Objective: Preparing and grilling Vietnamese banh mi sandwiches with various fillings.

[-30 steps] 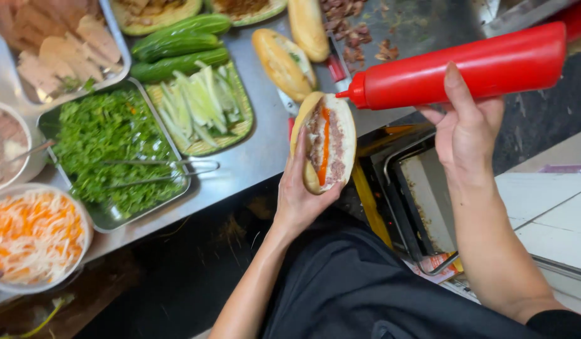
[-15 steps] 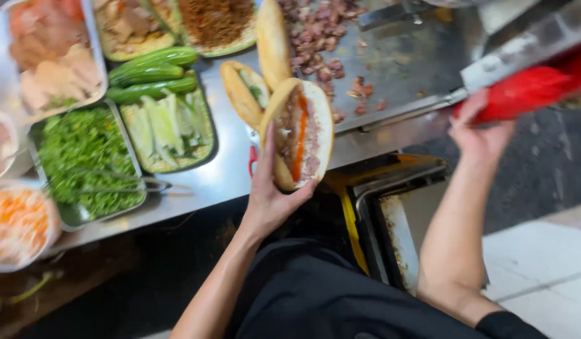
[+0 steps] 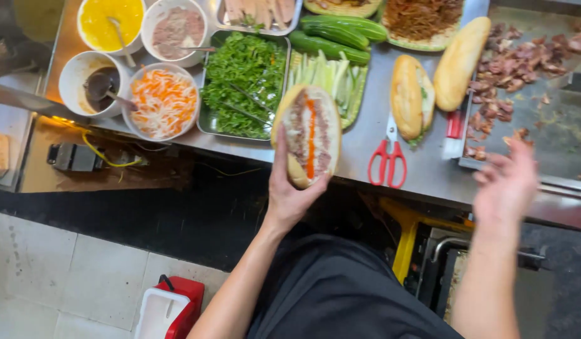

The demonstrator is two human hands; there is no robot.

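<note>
Far left on the steel counter (image 3: 366,141): yellow sauce bowl (image 3: 110,24), dark sauce bowl (image 3: 89,85) with a spoon in it, pâté bowl (image 3: 175,30), then the pickled carrot bowl (image 3: 162,102). Next over, herb tray (image 3: 243,85) with tongs lying across the greens, a meat tray (image 3: 259,11) above it at the top edge. Cucumber spears (image 3: 328,78) sit just right of the herbs, whole cucumbers (image 3: 337,31) above them. Left hand (image 3: 290,194) is up in front of the counter edge, fingers wrapped under and around the open sandwich (image 3: 308,135), thumb up its left side; the sandwich is held cut side up, meat filling with a red stripe down the middle, over the boundary between herb tray and cucumber spears (above the counter, not resting on it). Right of that, red scissors (image 3: 386,160) lie flat on the steel, a second filled roll (image 3: 412,94) just above them, a plain roll (image 3: 461,63) beside it leaning toward the shredded meat plate (image 3: 422,22). Griddle (image 3: 542,132) at right with chopped meat (image 3: 523,69) scattered on it. Right hand (image 3: 507,182) hovers near the griddle's front edge, blurred, fingers spread wide, holding nothing. Red and white container (image 3: 171,307) on the floor, lower left.
</note>
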